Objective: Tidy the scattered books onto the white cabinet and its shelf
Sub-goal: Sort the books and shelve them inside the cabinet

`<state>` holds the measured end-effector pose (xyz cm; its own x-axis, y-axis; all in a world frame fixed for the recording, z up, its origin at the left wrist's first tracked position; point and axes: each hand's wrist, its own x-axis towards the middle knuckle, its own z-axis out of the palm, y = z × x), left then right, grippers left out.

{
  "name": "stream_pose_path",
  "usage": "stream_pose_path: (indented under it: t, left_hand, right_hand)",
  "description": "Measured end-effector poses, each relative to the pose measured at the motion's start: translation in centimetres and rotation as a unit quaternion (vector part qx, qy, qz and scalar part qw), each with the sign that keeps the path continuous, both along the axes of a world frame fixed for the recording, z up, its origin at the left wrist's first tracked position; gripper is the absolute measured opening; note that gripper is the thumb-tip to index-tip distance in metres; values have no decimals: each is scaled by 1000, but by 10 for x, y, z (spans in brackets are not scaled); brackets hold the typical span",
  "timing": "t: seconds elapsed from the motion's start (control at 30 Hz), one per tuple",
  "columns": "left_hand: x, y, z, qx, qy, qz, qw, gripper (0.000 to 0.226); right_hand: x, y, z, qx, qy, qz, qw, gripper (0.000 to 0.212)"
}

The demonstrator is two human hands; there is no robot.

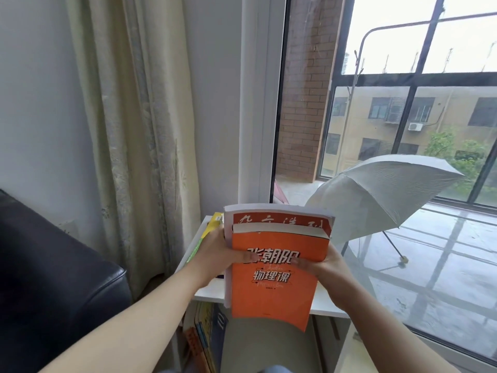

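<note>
Both hands hold a small stack of two books above the white cabinet (326,302). On top lies an orange book (271,292) with black and white characters; under it is a larger white book with a red band (279,219). My left hand (215,254) grips the stack's left edge, thumb on the orange cover. My right hand (326,265) grips the right edge, thumb on the cover too. A yellow and green book (208,230) lies on the cabinet top behind my left hand. Several books (207,337) stand in the shelf below.
A dark leather sofa arm (53,278) is at the left, close to the cabinet. A pale curtain (134,130) hangs behind. A large window fills the right side, with an open white umbrella (376,195) on the floor beyond the glass.
</note>
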<state>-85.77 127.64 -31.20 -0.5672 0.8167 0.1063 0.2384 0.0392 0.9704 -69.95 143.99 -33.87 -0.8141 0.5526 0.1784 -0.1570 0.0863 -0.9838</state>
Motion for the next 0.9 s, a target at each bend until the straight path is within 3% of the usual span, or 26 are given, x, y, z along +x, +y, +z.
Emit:
stream_pose_path:
  t: [0.1, 0.27, 0.53, 0.7, 0.9]
  left_hand:
    - [7, -24, -5, 14, -11, 20, 1000, 49]
    - [10, -58, -23, -9, -4, 43, 999, 69]
    - [9, -97, -94, -114, 3, 27, 993, 58]
    - [21, -107, -134, -119, 36, 146, 981, 54]
    - [18, -96, -148, -142, 148, 173, 963, 59]
  right_hand:
    - [2, -15, -3, -3, -1, 18, 1000, 59]
    - [3, -41, -26, -11, -25, 48, 998, 87]
    - [10, -64, -95, 43, -135, 74, 987, 63]
    - [6, -61, -129, 53, -182, 88, 978, 70]
    - [-2, -43, -155, 92, -246, 58, 963, 54]
